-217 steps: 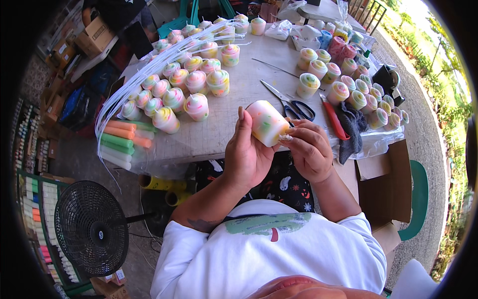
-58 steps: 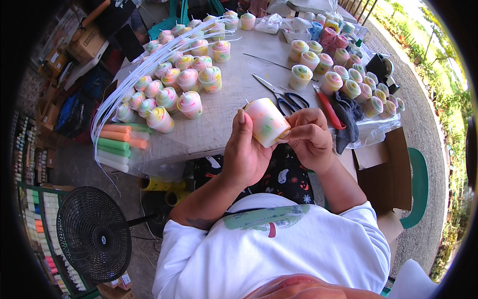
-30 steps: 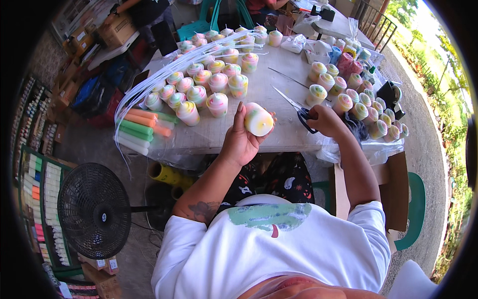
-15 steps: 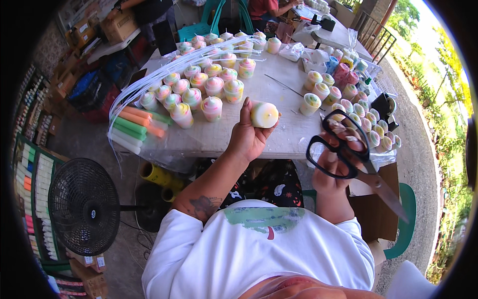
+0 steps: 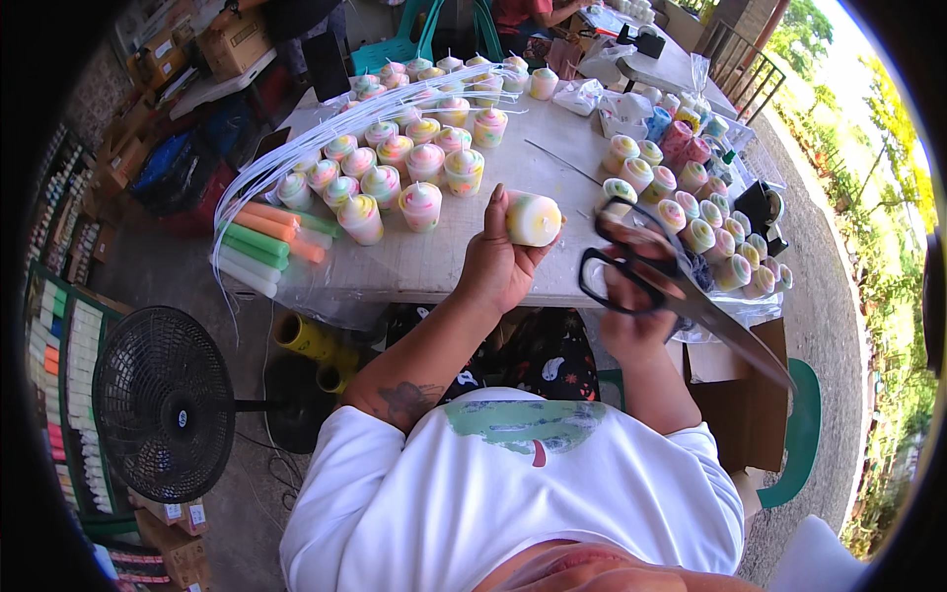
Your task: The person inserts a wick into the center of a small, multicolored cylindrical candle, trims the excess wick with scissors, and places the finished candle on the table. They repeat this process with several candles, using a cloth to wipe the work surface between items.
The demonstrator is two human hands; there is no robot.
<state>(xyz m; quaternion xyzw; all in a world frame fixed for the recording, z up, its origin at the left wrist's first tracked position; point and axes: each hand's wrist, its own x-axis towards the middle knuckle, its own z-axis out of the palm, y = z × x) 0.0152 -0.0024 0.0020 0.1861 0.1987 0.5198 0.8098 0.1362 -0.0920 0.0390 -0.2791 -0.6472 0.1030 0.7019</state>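
Note:
My left hand (image 5: 498,264) grips a small white candle with yellow and pink tints (image 5: 533,219), tilted so its pale flat end faces me. Large black-handled scissors (image 5: 735,331) hang in my right hand (image 5: 633,321), blades pointing down to the right, apart from the candle. That hand is partly smeared by motion. Beyond my left hand stand rows of swirl-topped candles in cups (image 5: 424,163), with a bundle of long white wicks (image 5: 296,148) lying across them. More swirl-topped candles (image 5: 698,235) lie on their sides and stand at the table's right.
Orange, green and white sticks (image 5: 256,249) lie at the left of the white table (image 5: 414,271). A thin metal rod (image 5: 562,161) rests mid-table. A black fan (image 5: 163,403) stands at left; a cardboard box (image 5: 745,414) and green chair (image 5: 804,434) are at right. Another person (image 5: 523,20) sits beyond.
The scissors and my right hand have moved left, closer to the candle. My left hand has turned the candle slightly and shifted it a little right. A candle upright at right is now covered partly.

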